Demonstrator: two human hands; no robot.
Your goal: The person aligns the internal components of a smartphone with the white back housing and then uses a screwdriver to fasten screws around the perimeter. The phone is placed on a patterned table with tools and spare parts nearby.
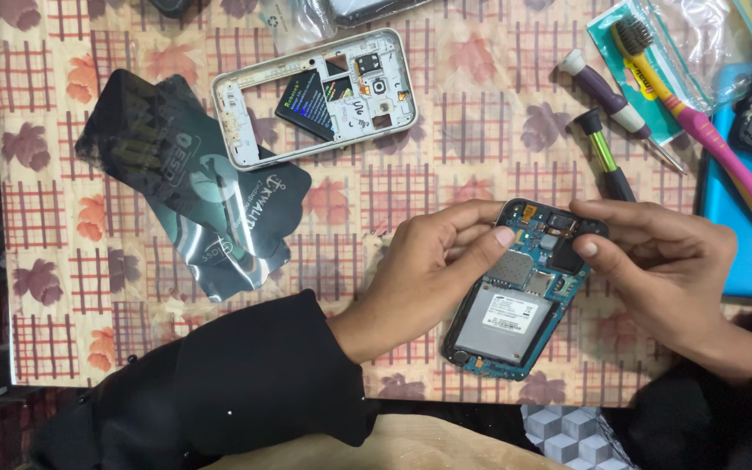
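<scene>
On the patterned cloth (480, 113), left hand (433, 265) and right hand (663, 261) grip one opened phone (515, 318) near two screwdrivers (607, 161).

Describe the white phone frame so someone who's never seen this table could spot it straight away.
Start from the patterned tablecloth with its red grid and leaf prints, then look at its top middle, above both hands. There the white phone frame lies flat, partly resting on a dark foil pouch. Unlike the opened phone held in the hands, it is an empty white rim with a black battery lying inside.

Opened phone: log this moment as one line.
left hand: pinching opened phone top | right hand: thumb on top | phone frame: apart on tablecloth | screwdrivers: untouched
</scene>
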